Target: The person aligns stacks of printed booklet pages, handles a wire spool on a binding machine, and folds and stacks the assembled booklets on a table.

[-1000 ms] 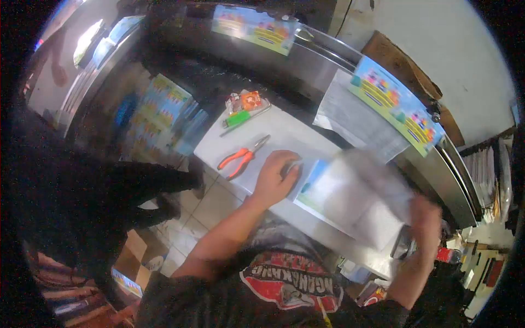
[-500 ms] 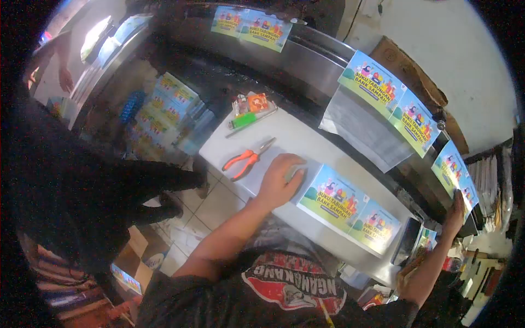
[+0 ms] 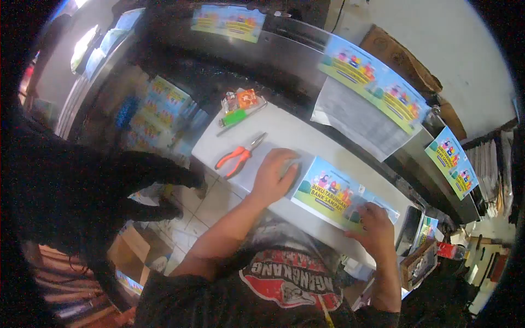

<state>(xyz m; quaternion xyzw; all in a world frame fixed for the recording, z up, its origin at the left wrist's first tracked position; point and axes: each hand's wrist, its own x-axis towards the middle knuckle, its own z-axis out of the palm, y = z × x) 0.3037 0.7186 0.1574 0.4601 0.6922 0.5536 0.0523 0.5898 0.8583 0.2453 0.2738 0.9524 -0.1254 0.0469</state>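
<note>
A stack of printed sheets (image 3: 322, 191), with bright cartoon figures and the words "Buku Tabungan Bank Sampah", lies on the white work surface (image 3: 290, 126). My left hand (image 3: 273, 177) rests at its left end on blank paper. Its fingers and thumb curl around something small that I cannot make out. Over the right half of the stack is my right hand (image 3: 376, 229), thumb and fingers apart, covering part of the print. Orange-handled pliers (image 3: 240, 156) lie left of my left hand. Beyond them is a green-handled tool (image 3: 233, 118) beside an orange packet (image 3: 247, 98).
More printed sheets hang on the dark metal machine: a pair (image 3: 377, 82), one at right (image 3: 453, 163) and some at the back (image 3: 228, 22). A phone (image 3: 409, 229) lies at the surface's right end. A dark-clothed person (image 3: 82, 202) stands left, near an open cardboard box (image 3: 131, 249).
My right hand has left the hanging sheet at the far right and come down onto the printed stack. My left hand stays at the stack's left end. The view has shifted slightly.
</note>
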